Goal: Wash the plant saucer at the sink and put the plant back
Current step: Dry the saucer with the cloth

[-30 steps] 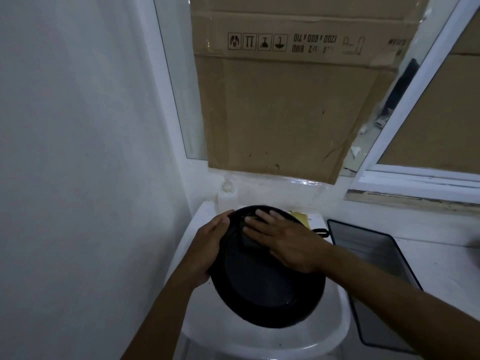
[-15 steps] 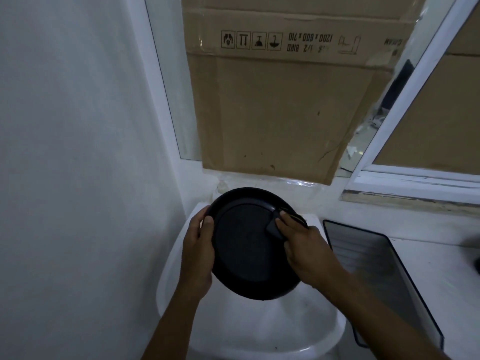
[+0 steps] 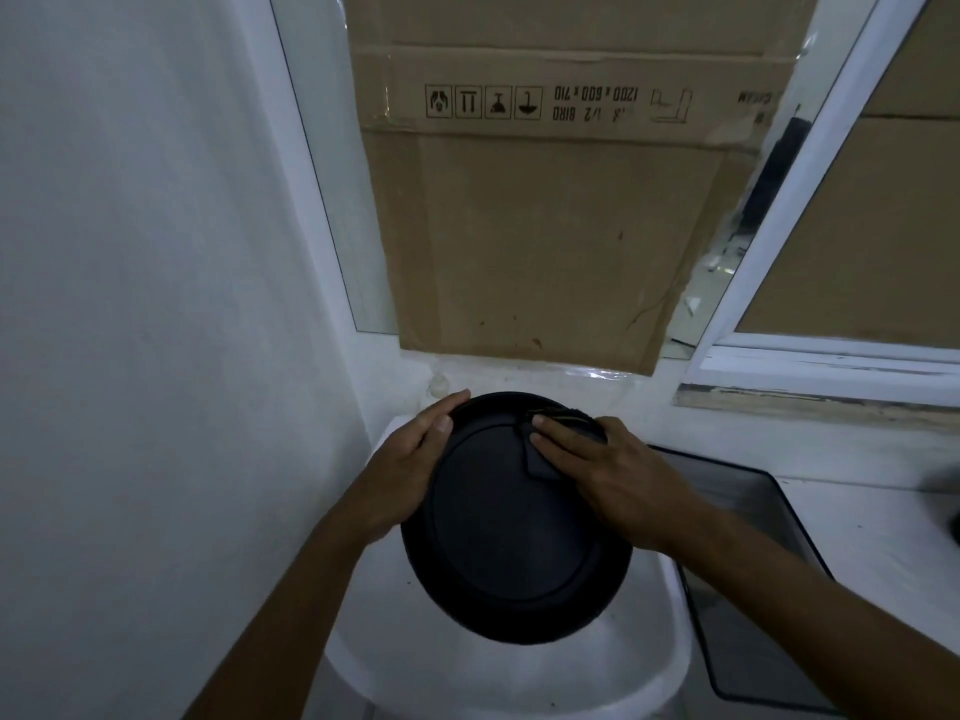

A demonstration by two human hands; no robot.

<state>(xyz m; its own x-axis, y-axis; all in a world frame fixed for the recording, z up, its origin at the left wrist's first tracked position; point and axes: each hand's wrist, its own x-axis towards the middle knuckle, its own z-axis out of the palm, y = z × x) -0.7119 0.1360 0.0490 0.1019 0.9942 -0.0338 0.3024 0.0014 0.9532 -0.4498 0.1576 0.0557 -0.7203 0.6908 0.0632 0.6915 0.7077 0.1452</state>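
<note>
Head view: left hand (image 3: 405, 470) clasps the tilted saucer (image 3: 509, 558), flat right hand (image 3: 610, 478) presses a pad (image 3: 537, 466); scrubbing might knock it loose.

Cardboard (image 3: 545, 226) reads "1200 x 600 x 710".

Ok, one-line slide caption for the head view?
Left hand grips the black saucer over the white sink; right hand presses a dark scrubber against it.
</note>
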